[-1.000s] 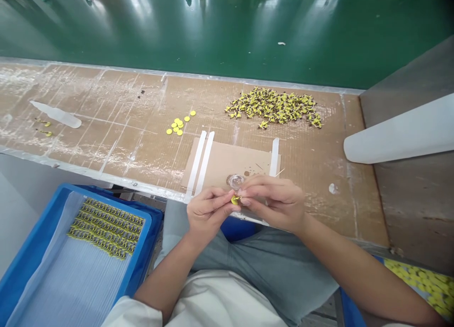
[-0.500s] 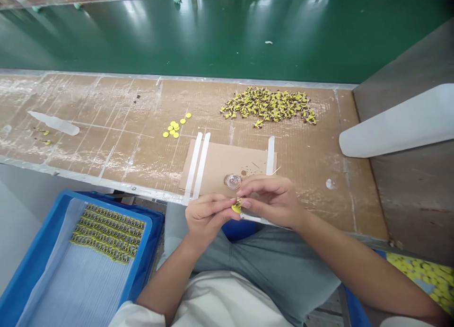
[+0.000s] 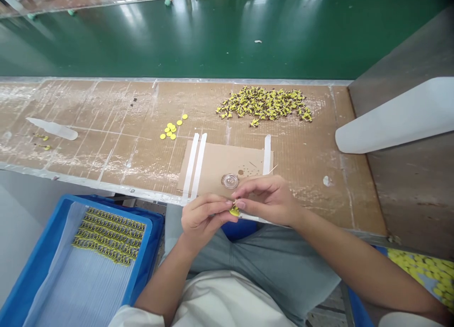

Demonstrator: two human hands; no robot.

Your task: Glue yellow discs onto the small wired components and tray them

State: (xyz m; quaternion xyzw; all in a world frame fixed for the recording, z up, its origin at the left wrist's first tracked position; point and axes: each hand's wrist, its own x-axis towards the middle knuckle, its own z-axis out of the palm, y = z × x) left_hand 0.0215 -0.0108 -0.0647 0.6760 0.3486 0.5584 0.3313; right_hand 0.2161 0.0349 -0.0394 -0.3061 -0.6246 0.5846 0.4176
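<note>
My left hand (image 3: 201,217) pinches a small yellow disc (image 3: 234,212) at the bench's front edge, thumb and fingers closed on its rim. Against the disc, the thumb and forefinger of my right hand (image 3: 271,200) close on a tiny yellow-and-dark figure (image 3: 234,205), mostly hidden by the fingertips. Just beyond the hands, a small clear dish (image 3: 230,181) rests on a cardboard sheet (image 3: 227,159) taped to the bench. A thin stick (image 3: 273,169) lies by the right tape strip. Several loose yellow discs (image 3: 170,128) lie to the left.
Many yellow-and-dark figures (image 3: 264,103) are heaped at the back of the bench (image 3: 117,114). A blue tray (image 3: 149,227) at lower left holds rows of pieces. More yellow discs (image 3: 422,270) sit in a bin at lower right. A white tube-like object (image 3: 393,119) juts in from the right.
The view has shifted slightly. Both hands stay together over the same spot, and the yellow disc and figure between the fingertips have turned a little.
</note>
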